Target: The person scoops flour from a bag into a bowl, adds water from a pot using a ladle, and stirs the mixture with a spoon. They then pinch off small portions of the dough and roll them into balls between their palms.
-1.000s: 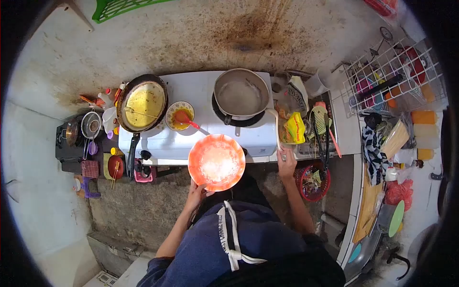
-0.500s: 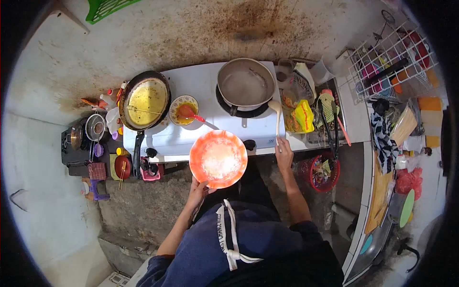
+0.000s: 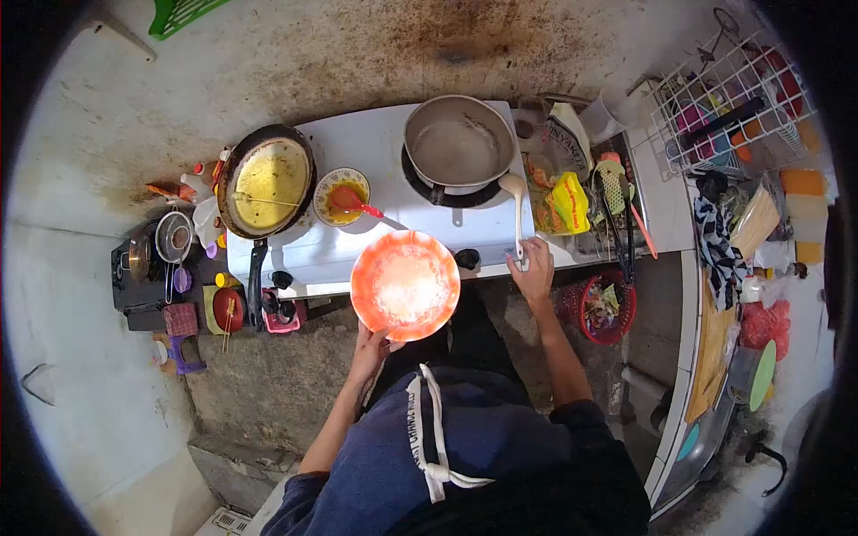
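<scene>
My left hand grips the near edge of an orange-and-white bowl, tilted or level in front of the stove; bright glare hides what is inside. My right hand is at the stove's front right edge, its fingers at the handle end of a cream ladle. The ladle's head rests by the rim of a grey pot on the right burner. Left of the pot stands a patterned bowl holding yellow liquid and a red spoon.
A frying pan with yellow oil sits on the stove's left, its handle pointing toward me. Right of the stove lie a yellow packet and tongs. A red basket of scraps stands below.
My right hand's fingers have loosened and spread around the ladle's handle end. The view has shifted slightly, and my left hand still holds the orange bowl.
</scene>
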Demonstrator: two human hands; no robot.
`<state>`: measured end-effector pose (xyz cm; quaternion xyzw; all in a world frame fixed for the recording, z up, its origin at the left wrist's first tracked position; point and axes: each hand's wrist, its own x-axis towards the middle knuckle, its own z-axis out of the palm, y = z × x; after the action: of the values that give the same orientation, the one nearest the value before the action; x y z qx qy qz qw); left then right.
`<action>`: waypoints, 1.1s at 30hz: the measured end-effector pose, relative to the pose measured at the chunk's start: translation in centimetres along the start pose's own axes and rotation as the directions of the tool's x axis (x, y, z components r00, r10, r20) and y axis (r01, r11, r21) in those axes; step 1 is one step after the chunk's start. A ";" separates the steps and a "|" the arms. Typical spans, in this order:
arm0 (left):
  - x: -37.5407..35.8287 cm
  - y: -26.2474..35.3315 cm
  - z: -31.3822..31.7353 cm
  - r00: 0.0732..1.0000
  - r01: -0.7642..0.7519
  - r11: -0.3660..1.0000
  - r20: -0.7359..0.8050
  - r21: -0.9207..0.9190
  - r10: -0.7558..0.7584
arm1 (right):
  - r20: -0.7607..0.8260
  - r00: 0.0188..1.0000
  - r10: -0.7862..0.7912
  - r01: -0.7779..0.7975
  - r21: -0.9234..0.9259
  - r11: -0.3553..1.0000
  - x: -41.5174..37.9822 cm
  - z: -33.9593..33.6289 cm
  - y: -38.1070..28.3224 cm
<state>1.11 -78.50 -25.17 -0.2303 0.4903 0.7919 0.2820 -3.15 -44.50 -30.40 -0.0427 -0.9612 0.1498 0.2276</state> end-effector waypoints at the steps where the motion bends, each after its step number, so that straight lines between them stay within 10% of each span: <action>1: 0.0 0.1 0.1 1.000 0.000 1.000 0.002 0.010 0.000 | 0.001 1.000 -0.003 0.003 0.001 1.000 -0.1 0.2 -0.1; 4: 0.2 0.2 0.2 1.000 -0.012 1.000 0.013 0.029 0.012 | 0.102 0.981 -0.163 0.160 0.041 0.986 -0.3 0.6 -1.5; 6: 0.3 0.1 0.1 1.000 -0.017 0.999 0.025 0.044 0.016 | 0.463 0.885 -0.037 0.003 0.076 0.997 -0.1 1.1 -3.9; 14: 0.3 -0.1 0.1 0.999 0.010 0.998 0.039 0.057 -0.013 | 0.564 0.825 -0.029 0.110 -0.110 0.988 -0.4 4.2 -5.9; 21: 0.3 -0.4 0.9 0.995 0.028 0.996 0.091 0.088 -0.036 | 0.670 0.695 0.262 -0.224 -0.145 0.964 -0.5 3.8 -6.7; 23: 0.4 -0.6 1.4 0.992 0.043 0.994 0.114 0.100 -0.054 | 0.778 0.583 0.234 -0.282 -0.077 0.956 -0.3 2.4 -6.9; 28: 1.0 -1.2 1.8 0.972 0.029 0.984 0.225 0.173 -0.068 | 0.667 0.731 0.143 -0.410 0.262 0.874 -3.0 -1.8 -5.5; 30: 1.3 -1.0 2.7 0.960 0.004 0.983 0.275 0.182 -0.054 | 0.623 0.681 0.385 -0.718 0.465 0.518 -4.1 -4.6 -5.1; 33: 1.8 -0.5 5.2 0.933 -0.009 0.950 0.345 0.312 -0.104 | 0.604 0.684 0.409 -0.729 0.561 0.392 -4.7 -10.5 -4.9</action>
<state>-0.32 -73.22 -24.54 -0.0478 0.5426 0.7271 0.4179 5.74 -47.08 -21.94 -0.2460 -0.7454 0.6189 -0.0298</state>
